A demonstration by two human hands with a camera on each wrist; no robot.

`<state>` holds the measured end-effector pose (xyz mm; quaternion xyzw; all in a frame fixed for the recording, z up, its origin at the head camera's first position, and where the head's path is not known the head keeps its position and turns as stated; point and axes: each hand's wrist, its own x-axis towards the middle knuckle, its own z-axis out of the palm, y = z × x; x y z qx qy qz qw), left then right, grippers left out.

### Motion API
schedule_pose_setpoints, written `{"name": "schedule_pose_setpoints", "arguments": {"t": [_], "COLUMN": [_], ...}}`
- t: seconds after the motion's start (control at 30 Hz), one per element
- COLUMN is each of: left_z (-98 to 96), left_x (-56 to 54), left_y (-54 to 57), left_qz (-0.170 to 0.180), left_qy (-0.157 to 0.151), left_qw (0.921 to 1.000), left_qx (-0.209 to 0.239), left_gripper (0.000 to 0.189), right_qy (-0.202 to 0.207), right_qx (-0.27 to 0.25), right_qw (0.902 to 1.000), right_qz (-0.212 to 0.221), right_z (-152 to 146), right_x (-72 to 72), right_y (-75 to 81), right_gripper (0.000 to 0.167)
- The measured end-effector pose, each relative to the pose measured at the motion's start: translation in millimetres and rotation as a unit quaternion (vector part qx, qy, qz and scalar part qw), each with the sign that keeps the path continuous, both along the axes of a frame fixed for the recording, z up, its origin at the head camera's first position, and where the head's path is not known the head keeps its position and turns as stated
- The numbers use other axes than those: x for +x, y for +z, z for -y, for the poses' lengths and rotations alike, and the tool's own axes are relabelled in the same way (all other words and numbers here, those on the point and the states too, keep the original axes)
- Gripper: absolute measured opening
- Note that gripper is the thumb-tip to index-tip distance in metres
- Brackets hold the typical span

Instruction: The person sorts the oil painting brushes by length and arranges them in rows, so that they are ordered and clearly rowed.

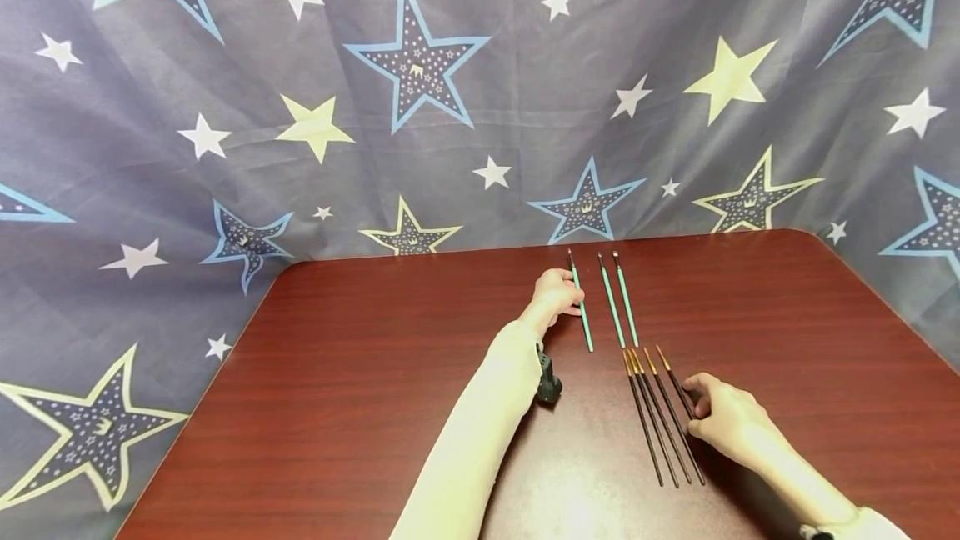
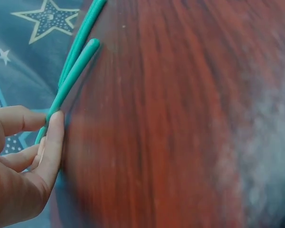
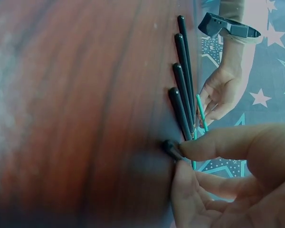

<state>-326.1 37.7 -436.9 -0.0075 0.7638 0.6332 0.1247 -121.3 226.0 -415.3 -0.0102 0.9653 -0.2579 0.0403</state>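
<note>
Near the table's back edge, my left hand (image 1: 557,294) pinches a thin paintbrush with a turquoise handle (image 1: 586,327). In the left wrist view, thumb and fingertips hold that handle (image 2: 76,71) partway along. Two more turquoise paintbrushes (image 1: 611,302) lie side by side just to its right. Closer to me, my right hand (image 1: 727,419) pinches the rightmost black-handled paintbrush (image 1: 675,382); the right wrist view shows its rounded handle end (image 3: 170,148) between thumb and finger. Several other black paintbrushes (image 1: 651,419) lie to its left in a slightly fanned row, golden ferrules pointing away from me.
All the brushes lie on a reddish-brown wooden table (image 1: 360,373). Behind it hangs a grey cloth with stars (image 1: 450,182), meeting the back edge. A dark device (image 1: 549,379) is strapped on the left wrist.
</note>
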Motion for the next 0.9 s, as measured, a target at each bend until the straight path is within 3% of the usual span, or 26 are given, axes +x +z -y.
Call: {"name": "schedule_pose_setpoints", "arguments": {"t": [0.2,0.57,0.83,0.9], "left_z": [-6.5,-16.0,-23.2,-23.9], "left_x": [-1.2,-2.4,-5.1,-4.4], "left_y": [0.8,2.6,12.7,15.3], "left_qz": [-0.002,0.01,-0.006,-0.016], "left_qy": [0.013,-0.013,-0.032,-0.038], "left_qw": [0.9998,0.997,0.9814,0.9734], "left_qx": [-0.016,-0.076,-0.189,-0.225], "left_gripper": [0.049,0.049,0.031,0.012], "right_qy": [-0.001,-0.008,-0.001,0.0], "right_qx": [0.0,-0.006,-0.011,-0.012], "right_qw": [1.0,0.9999,0.9999,0.9999], "right_qz": [-0.003,0.004,-0.003,-0.004], "right_z": [0.2,2.5,2.9,2.8], "right_x": [0.0,3.5,4.0,3.7], "right_y": [-0.6,-1.6,-1.6,-1.3], "right_gripper": [0.048,0.046,0.044,0.043]}}
